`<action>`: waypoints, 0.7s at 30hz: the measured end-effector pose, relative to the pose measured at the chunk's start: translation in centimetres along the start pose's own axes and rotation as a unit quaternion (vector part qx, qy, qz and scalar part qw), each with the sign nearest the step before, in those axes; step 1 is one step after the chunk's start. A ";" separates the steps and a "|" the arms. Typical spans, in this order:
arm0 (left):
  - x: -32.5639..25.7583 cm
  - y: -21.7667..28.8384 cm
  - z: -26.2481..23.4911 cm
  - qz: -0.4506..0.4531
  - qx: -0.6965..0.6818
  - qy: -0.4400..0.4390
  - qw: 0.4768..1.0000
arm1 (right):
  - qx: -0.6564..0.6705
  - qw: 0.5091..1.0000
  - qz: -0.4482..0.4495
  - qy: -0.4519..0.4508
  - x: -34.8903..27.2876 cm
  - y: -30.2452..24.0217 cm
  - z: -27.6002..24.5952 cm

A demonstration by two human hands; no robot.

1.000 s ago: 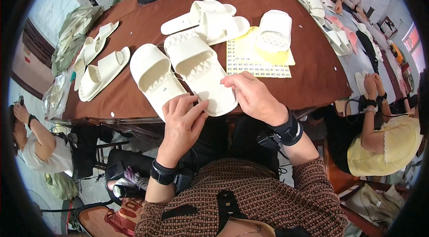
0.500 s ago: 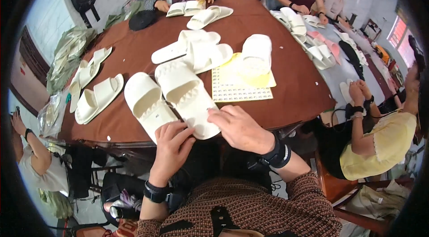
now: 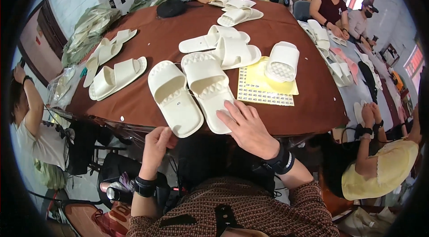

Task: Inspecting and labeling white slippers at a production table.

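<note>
Two white slippers lie side by side before me, heels toward me: the left slipper [image 3: 182, 114] bears a small mark on its insole, the right slipper [image 3: 214, 105] is partly covered. My right hand [image 3: 250, 132] rests its stretched fingers on the right slipper's insole near the heel. Just below the left slipper's heel, my left hand [image 3: 156, 146] is closed with thumb and fingers together; anything between them is too small to make out. A yellow sheet of small printed stickers [image 3: 266, 97] lies to the right, with another white slipper [image 3: 283, 61] upon it.
The brown-covered table [image 3: 154, 31] holds more white slippers [image 3: 118, 77] at the left, a white pair [image 3: 237, 47] beyond mine and a black round item [image 3: 171, 8]. Several people sit around; a person in yellow [image 3: 380, 165] works at my right, beside a grey table with slippers.
My left hand has drawn away from the slippers' heels and closed. My right hand's fingers have spread over the right slipper's insole. The whole view has shifted slightly.
</note>
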State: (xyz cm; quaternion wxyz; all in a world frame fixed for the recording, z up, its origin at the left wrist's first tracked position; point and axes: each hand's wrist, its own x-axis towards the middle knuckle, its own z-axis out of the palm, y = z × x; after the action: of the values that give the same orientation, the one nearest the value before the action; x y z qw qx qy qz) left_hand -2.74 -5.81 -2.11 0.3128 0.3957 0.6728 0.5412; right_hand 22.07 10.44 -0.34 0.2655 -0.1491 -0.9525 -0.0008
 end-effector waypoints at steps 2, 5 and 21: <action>-0.3 0.1 0.7 -0.033 -0.079 -0.040 0.996 | -0.008 1.000 -0.007 0.010 0.2 -0.1 0.3; 0.2 -0.3 1.1 -0.078 -0.224 -0.062 0.970 | -0.001 0.999 -0.012 0.034 0.4 -0.3 -0.2; -0.9 1.6 0.9 -0.049 -0.296 -0.029 0.954 | 0.578 0.781 0.205 0.114 0.1 -0.5 -0.4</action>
State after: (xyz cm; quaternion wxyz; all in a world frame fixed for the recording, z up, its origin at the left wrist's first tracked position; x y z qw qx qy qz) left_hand -1.17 -6.00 -0.74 0.4616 0.2674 0.4920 0.6880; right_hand 22.05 9.94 0.09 0.4027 -0.1576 -0.6838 0.5877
